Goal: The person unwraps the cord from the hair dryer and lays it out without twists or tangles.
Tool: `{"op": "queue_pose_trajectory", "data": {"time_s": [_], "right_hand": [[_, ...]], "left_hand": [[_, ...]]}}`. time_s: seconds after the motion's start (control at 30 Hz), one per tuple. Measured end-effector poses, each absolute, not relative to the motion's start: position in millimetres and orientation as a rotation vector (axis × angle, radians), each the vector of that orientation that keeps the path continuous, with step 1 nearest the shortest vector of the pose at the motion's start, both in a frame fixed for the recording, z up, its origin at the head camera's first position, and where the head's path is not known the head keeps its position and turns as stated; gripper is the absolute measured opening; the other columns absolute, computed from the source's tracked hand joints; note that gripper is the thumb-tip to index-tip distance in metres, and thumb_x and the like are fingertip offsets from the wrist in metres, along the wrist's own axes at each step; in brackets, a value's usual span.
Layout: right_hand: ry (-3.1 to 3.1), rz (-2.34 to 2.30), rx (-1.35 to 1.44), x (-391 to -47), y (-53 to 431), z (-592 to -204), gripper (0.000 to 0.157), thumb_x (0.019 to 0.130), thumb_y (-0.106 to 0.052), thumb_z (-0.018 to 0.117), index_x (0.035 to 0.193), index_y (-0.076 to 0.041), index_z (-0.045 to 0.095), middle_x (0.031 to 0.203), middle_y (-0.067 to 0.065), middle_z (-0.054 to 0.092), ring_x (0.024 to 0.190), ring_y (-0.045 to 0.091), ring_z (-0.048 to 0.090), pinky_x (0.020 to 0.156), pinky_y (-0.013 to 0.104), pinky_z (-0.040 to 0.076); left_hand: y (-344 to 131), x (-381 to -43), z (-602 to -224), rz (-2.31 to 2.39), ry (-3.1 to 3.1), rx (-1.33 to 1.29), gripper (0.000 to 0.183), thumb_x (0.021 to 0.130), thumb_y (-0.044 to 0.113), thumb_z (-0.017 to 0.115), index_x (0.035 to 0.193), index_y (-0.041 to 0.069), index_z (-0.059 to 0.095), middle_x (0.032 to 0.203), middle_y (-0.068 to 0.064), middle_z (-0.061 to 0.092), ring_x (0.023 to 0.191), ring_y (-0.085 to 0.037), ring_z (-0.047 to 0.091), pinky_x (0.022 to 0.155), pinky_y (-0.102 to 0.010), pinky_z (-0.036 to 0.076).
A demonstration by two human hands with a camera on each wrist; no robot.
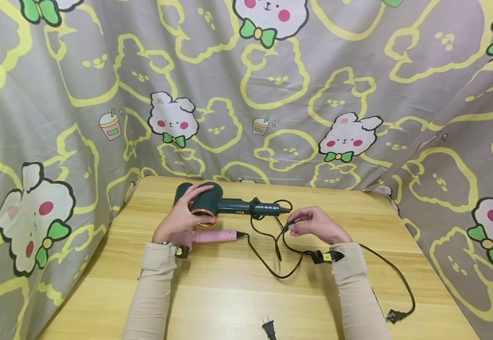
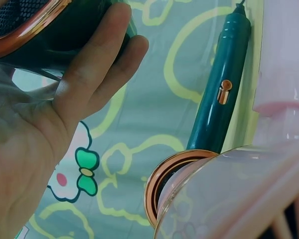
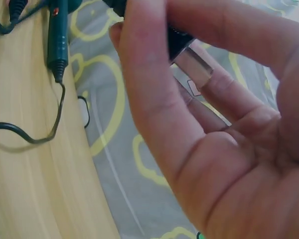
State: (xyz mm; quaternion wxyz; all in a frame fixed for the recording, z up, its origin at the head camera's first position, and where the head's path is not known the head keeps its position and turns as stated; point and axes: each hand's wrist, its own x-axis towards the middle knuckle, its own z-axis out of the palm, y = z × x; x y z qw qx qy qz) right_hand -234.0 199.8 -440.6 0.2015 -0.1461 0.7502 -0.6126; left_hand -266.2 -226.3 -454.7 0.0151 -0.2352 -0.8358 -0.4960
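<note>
Near the back of the table, my left hand (image 1: 176, 219) grips the barrel of a dark green hair dryer (image 1: 213, 192), thumb by its copper rim. Black cord loops round this dryer's handle. A second green hair dryer (image 2: 219, 84) lies behind it, mostly covered in the head view. In front is a pink hair dryer (image 1: 216, 235), partly under my left wrist. To the right, my right hand (image 1: 318, 225) pinches a black plug (image 3: 182, 42) between thumb and fingers; a metal prong shows in the right wrist view, the rest being hidden by fingers.
Black cords (image 1: 286, 276) curl across the table's middle. One plug (image 1: 268, 327) lies at the front edge, another plug (image 1: 396, 315) at the right. A patterned grey curtain (image 1: 216, 61) surrounds the wooden table (image 1: 229, 293) at the back and sides.
</note>
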Motion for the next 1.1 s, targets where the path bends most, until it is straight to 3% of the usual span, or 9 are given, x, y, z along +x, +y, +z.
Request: {"op": "queue_pose_trajectory", "data": {"time_s": [0.23, 0.5, 0.63, 0.8, 0.97, 1.1], "right_hand": [[2.143, -1.792, -0.249, -241.5, 201.3, -438.7, 0.02, 0.096, -0.007, 0.072, 0.112, 0.006, 0.071, 0.097, 0.004, 0.079, 0.079, 0.017, 0.075, 0.079, 0.033, 0.064], [2.302, -1.728, -0.203, -248.7, 200.7, -435.4, 0.037, 0.096, -0.001, 0.068, 0.127, 0.018, 0.059, 0.101, 0.013, 0.078, 0.081, 0.015, 0.075, 0.083, 0.034, 0.063], [2.373, -1.684, -0.181, -250.7, 201.1, -433.3, 0.037, 0.096, -0.003, 0.068, 0.126, 0.017, 0.062, 0.097, 0.007, 0.077, 0.085, 0.014, 0.074, 0.088, 0.036, 0.062], [2.413, -1.698, -0.156, -251.9, 200.3, -430.5, 0.039, 0.097, -0.004, 0.067, 0.13, 0.014, 0.061, 0.106, 0.013, 0.076, 0.088, 0.011, 0.073, 0.091, 0.034, 0.061], [2.479, -1.712, -0.134, -251.3, 198.2, -426.6, 0.037, 0.097, -0.01, 0.071, 0.129, 0.007, 0.065, 0.117, 0.017, 0.075, 0.092, 0.011, 0.074, 0.096, 0.039, 0.06], [2.481, -1.782, -0.116, -251.2, 196.2, -421.7, 0.038, 0.095, -0.013, 0.075, 0.128, 0.004, 0.066, 0.113, 0.013, 0.077, 0.093, 0.011, 0.076, 0.095, 0.038, 0.06]], "left_hand": [[-226.4, -266.2, -454.4, -1.555, -2.596, -0.744, 0.091, 0.076, 0.026, 0.094, 0.153, 0.04, 0.047, 0.173, -0.01, 0.018, 0.149, -0.048, 0.032, 0.11, -0.073, 0.036], [-226.5, -266.4, -455.8, -1.553, -2.597, -0.767, 0.09, 0.077, 0.027, 0.093, 0.153, 0.04, 0.047, 0.173, -0.009, 0.017, 0.144, -0.049, 0.039, 0.108, -0.07, 0.04], [-226.0, -265.6, -454.6, -1.558, -2.589, -0.789, 0.09, 0.078, 0.025, 0.093, 0.153, 0.038, 0.047, 0.173, -0.007, 0.017, 0.142, -0.049, 0.043, 0.107, -0.069, 0.042], [-225.4, -265.6, -454.6, -1.552, -2.59, -0.794, 0.091, 0.076, 0.026, 0.094, 0.153, 0.038, 0.047, 0.173, -0.005, 0.018, 0.145, -0.047, 0.039, 0.109, -0.07, 0.04], [-224.4, -265.9, -455.8, -1.535, -2.598, -0.78, 0.092, 0.073, 0.031, 0.096, 0.151, 0.044, 0.048, 0.171, 0.002, 0.023, 0.149, -0.042, 0.034, 0.111, -0.07, 0.036], [-223.9, -266.4, -456.9, -1.557, -2.599, -0.772, 0.091, 0.073, 0.033, 0.096, 0.149, 0.048, 0.048, 0.171, 0.005, 0.023, 0.148, -0.041, 0.035, 0.111, -0.069, 0.037]]}}
